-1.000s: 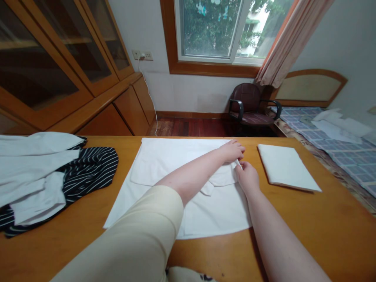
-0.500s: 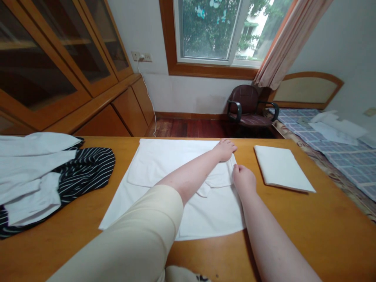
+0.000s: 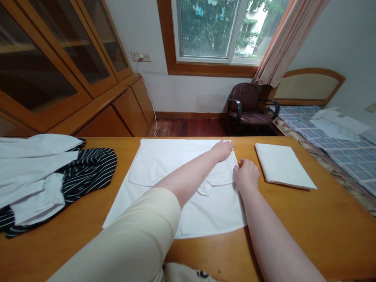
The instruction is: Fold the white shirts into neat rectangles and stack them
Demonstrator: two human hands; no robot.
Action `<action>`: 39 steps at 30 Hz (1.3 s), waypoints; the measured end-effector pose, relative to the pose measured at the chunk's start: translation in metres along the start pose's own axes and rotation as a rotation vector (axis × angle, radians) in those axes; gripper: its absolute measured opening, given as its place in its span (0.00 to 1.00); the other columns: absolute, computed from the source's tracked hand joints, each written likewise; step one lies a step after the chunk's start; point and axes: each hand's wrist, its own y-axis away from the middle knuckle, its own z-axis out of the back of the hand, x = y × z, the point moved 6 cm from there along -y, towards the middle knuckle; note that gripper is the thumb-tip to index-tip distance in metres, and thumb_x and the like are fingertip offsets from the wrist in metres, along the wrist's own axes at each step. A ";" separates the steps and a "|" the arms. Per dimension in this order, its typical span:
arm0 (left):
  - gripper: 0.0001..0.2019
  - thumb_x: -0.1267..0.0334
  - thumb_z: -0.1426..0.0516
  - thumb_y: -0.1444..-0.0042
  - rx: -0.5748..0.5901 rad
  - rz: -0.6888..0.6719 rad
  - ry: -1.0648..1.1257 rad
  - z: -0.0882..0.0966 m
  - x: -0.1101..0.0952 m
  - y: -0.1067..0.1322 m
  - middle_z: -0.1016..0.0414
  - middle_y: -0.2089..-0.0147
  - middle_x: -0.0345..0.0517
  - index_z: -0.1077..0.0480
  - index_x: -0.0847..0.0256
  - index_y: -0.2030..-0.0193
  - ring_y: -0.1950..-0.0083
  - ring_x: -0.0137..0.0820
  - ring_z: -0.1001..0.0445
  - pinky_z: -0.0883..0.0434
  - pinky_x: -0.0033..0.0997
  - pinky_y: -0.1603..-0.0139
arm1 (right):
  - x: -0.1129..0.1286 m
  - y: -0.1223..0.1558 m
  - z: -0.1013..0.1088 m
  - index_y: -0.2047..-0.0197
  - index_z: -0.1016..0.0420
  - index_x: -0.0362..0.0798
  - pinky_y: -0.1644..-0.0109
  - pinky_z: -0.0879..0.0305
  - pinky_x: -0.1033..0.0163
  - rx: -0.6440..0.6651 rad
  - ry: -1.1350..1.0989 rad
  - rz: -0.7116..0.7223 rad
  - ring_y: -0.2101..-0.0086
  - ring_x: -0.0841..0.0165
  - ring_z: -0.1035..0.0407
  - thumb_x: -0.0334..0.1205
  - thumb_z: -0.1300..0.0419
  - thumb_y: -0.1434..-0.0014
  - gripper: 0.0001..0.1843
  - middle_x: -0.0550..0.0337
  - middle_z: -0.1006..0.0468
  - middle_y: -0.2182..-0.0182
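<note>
A white shirt (image 3: 211, 215) lies spread on the wooden table, its far part folded over and a sleeve-like end (image 3: 203, 189) showing from under the fold. My left hand (image 3: 223, 150) rests flat on the cloth at its far right corner, the forearm stretched across the garment. Beside the right edge of the shirt is my right hand (image 3: 247, 175), its thumb and forefinger parted with a strip of table showing between them. To the right sits a neatly folded white garment (image 3: 283, 164).
On the left of the wooden table (image 3: 293, 235) lie white clothes (image 3: 35, 168) heaped over a black striped garment (image 3: 94, 168). Beyond the table stand a dark office chair (image 3: 246, 102) and a bed (image 3: 335, 145). A glass-fronted cabinet (image 3: 79, 105) lines the left wall.
My right hand has loosened its pinch on the shirt's right edge and shifted slightly right. My left hand has slid slightly left and stays on the far corner.
</note>
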 end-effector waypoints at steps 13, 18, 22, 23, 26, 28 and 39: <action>0.36 0.42 0.62 0.40 0.094 0.035 -0.021 -0.005 -0.001 0.015 0.57 0.28 0.47 0.53 0.62 0.31 0.28 0.35 0.60 0.61 0.46 0.31 | -0.002 0.028 -0.029 0.30 0.63 0.33 0.34 0.63 0.47 0.499 0.237 0.154 0.34 0.55 0.67 0.54 0.63 0.36 0.40 0.46 0.63 0.31; 0.41 0.36 0.61 0.43 0.090 0.049 0.004 -0.003 -0.001 0.021 0.58 0.28 0.47 0.54 0.63 0.30 0.28 0.35 0.60 0.61 0.47 0.31 | -0.001 0.036 -0.021 0.31 0.59 0.29 0.34 0.62 0.45 0.513 0.265 0.121 0.34 0.52 0.64 0.58 0.61 0.38 0.45 0.40 0.60 0.32; 0.38 0.40 0.63 0.40 0.097 0.056 0.000 -0.002 -0.001 0.021 0.58 0.28 0.47 0.54 0.63 0.31 0.28 0.35 0.60 0.61 0.47 0.31 | 0.007 0.023 -0.004 0.34 0.51 0.24 0.35 0.63 0.43 0.214 0.236 0.051 0.35 0.49 0.63 0.53 0.65 0.35 0.40 0.31 0.54 0.34; 0.35 0.43 0.63 0.39 0.095 0.055 -0.003 -0.002 -0.001 0.020 0.58 0.28 0.46 0.54 0.63 0.31 0.28 0.34 0.60 0.60 0.47 0.31 | 0.012 0.021 -0.004 0.34 0.53 0.24 0.35 0.63 0.43 0.168 0.213 0.078 0.34 0.49 0.64 0.52 0.65 0.35 0.40 0.31 0.57 0.34; 0.30 0.51 0.65 0.35 0.081 0.046 -0.008 -0.004 0.000 0.018 0.56 0.28 0.46 0.53 0.62 0.31 0.28 0.34 0.59 0.59 0.47 0.31 | 0.029 0.025 -0.017 0.31 0.60 0.29 0.35 0.65 0.44 0.241 0.163 0.300 0.34 0.52 0.68 0.53 0.61 0.36 0.41 0.36 0.63 0.32; 0.28 0.53 0.64 0.35 0.070 0.041 -0.003 -0.005 0.001 0.017 0.55 0.28 0.46 0.52 0.61 0.31 0.28 0.34 0.59 0.58 0.47 0.31 | 0.035 0.035 -0.029 0.31 0.60 0.32 0.34 0.66 0.44 0.353 0.170 0.396 0.33 0.55 0.69 0.55 0.60 0.36 0.41 0.39 0.63 0.32; 0.30 0.49 0.63 0.36 0.102 0.044 0.040 -0.005 0.002 0.017 0.56 0.28 0.48 0.53 0.61 0.31 0.28 0.34 0.60 0.61 0.48 0.31 | 0.046 0.062 0.008 0.47 0.30 0.26 0.49 0.38 0.50 0.479 0.273 0.186 0.49 0.46 0.33 0.57 0.53 0.38 0.37 0.25 0.28 0.52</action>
